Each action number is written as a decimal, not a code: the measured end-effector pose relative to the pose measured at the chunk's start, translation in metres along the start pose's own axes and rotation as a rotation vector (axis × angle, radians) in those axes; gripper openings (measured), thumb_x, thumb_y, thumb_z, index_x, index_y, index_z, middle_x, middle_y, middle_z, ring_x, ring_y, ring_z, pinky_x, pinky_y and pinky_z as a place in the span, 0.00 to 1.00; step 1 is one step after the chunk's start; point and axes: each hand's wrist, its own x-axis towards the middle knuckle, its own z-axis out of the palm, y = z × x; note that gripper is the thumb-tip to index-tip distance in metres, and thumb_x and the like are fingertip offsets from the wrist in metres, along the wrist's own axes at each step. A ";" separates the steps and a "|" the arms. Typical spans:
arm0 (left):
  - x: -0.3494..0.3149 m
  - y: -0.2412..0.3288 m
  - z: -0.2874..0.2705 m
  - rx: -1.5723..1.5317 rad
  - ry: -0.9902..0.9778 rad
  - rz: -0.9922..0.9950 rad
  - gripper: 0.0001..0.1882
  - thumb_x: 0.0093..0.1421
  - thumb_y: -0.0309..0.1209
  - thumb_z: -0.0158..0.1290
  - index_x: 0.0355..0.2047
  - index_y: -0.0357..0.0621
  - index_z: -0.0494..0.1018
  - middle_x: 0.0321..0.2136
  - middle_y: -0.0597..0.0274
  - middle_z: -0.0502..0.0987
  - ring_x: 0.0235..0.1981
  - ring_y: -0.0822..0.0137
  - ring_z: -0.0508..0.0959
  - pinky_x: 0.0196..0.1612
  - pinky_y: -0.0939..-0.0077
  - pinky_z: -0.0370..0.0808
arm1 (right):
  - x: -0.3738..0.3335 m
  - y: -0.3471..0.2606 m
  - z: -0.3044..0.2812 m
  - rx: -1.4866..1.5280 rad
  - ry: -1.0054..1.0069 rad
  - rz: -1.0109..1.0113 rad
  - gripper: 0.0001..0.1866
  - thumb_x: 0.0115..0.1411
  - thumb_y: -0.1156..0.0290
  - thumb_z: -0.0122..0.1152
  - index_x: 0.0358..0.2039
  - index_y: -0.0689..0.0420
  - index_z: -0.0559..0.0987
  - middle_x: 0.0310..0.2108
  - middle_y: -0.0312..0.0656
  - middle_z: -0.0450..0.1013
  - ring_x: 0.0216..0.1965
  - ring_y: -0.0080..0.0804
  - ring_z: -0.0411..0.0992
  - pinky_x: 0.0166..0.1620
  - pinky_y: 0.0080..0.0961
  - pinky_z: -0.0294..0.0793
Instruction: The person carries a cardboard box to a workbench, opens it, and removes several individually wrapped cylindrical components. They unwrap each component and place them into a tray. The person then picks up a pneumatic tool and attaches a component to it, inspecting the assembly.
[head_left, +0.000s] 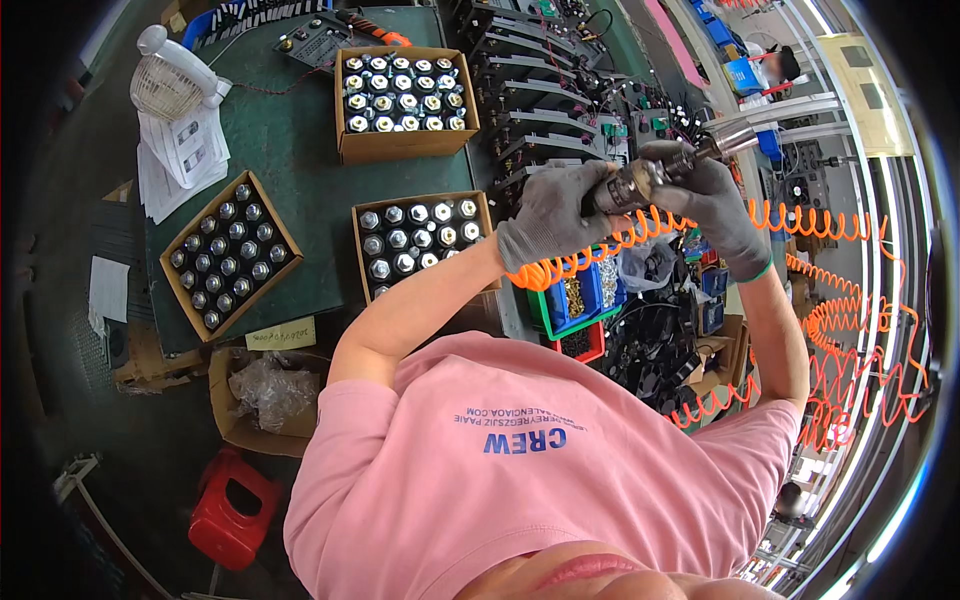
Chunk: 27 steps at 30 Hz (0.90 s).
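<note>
Both my hands wear grey gloves and are closed round a dark, cylindrical tool-like piece [632,188] with a knurled, metallic section. My left hand [558,212] grips its near-left end, and my right hand [712,205] wraps its upper right part. Fingers hide much of the piece, so I cannot tell its exact kind. A silver cylinder [735,138] shows just beyond my right hand; whether it joins the piece is unclear. An orange coiled hose [545,272] passes right below my hands. Close to my left forearm sits a cardboard box [357,215] of black parts with silver hexagonal tops.
Two more boxes of similar parts, an upper box [400,150] and a left box [285,268], stand on the green table [270,130]. A white fan [172,85] is far left. Small bins [545,315] hold fasteners. Curved black brackets [520,75] line the bench ahead.
</note>
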 end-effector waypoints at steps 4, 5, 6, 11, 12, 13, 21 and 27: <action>0.002 0.008 -0.005 0.162 0.012 -0.027 0.26 0.44 0.46 0.66 0.41 0.47 0.75 0.27 0.62 0.80 0.26 0.59 0.79 0.36 0.65 0.69 | 0.003 0.000 -0.004 -0.102 0.048 0.124 0.25 0.60 0.54 0.60 0.43 0.65 0.75 0.34 0.35 0.73 0.36 0.21 0.69 0.42 0.24 0.70; 0.003 0.007 -0.004 0.161 0.061 -0.009 0.26 0.44 0.47 0.66 0.41 0.47 0.75 0.27 0.62 0.80 0.27 0.60 0.79 0.37 0.65 0.69 | 0.006 0.004 -0.014 -0.183 0.088 0.209 0.25 0.60 0.51 0.59 0.40 0.65 0.76 0.31 0.35 0.72 0.33 0.21 0.67 0.39 0.24 0.69; 0.005 0.009 -0.003 0.178 0.086 0.013 0.27 0.44 0.47 0.66 0.41 0.47 0.75 0.27 0.61 0.79 0.27 0.60 0.79 0.37 0.65 0.69 | 0.006 0.007 -0.019 -0.264 0.128 0.295 0.26 0.60 0.49 0.57 0.38 0.65 0.77 0.28 0.34 0.71 0.30 0.21 0.66 0.35 0.25 0.68; 0.006 0.004 -0.004 0.214 0.124 0.067 0.28 0.44 0.47 0.67 0.41 0.45 0.75 0.26 0.60 0.79 0.26 0.59 0.79 0.36 0.63 0.69 | 0.016 0.011 -0.010 -0.503 0.046 0.146 0.25 0.60 0.50 0.58 0.37 0.65 0.77 0.29 0.35 0.72 0.30 0.20 0.64 0.34 0.24 0.67; 0.005 0.004 -0.006 0.176 0.061 0.032 0.28 0.43 0.47 0.67 0.41 0.44 0.75 0.26 0.60 0.79 0.26 0.59 0.79 0.36 0.63 0.69 | 0.012 0.010 -0.004 -0.355 0.041 0.105 0.23 0.60 0.53 0.59 0.40 0.65 0.77 0.31 0.35 0.72 0.33 0.20 0.65 0.37 0.23 0.68; 0.005 0.005 -0.011 0.142 -0.003 -0.003 0.28 0.43 0.47 0.67 0.41 0.44 0.75 0.26 0.60 0.79 0.26 0.58 0.79 0.35 0.63 0.69 | 0.007 0.009 0.001 -0.205 0.033 0.063 0.22 0.60 0.56 0.60 0.42 0.65 0.76 0.34 0.36 0.73 0.35 0.19 0.67 0.40 0.22 0.69; 0.004 0.004 -0.010 0.324 0.114 0.087 0.27 0.44 0.47 0.66 0.40 0.44 0.74 0.25 0.62 0.79 0.26 0.62 0.79 0.35 0.67 0.67 | 0.018 -0.009 -0.002 -0.302 0.004 0.232 0.24 0.60 0.51 0.61 0.40 0.64 0.78 0.38 0.37 0.75 0.35 0.19 0.67 0.38 0.24 0.70; 0.006 0.003 -0.014 0.135 -0.093 -0.005 0.32 0.41 0.47 0.68 0.43 0.41 0.74 0.29 0.58 0.80 0.27 0.58 0.79 0.32 0.65 0.68 | 0.018 0.019 -0.007 -0.234 -0.005 0.052 0.15 0.60 0.65 0.63 0.39 0.65 0.77 0.37 0.36 0.75 0.35 0.21 0.71 0.36 0.23 0.72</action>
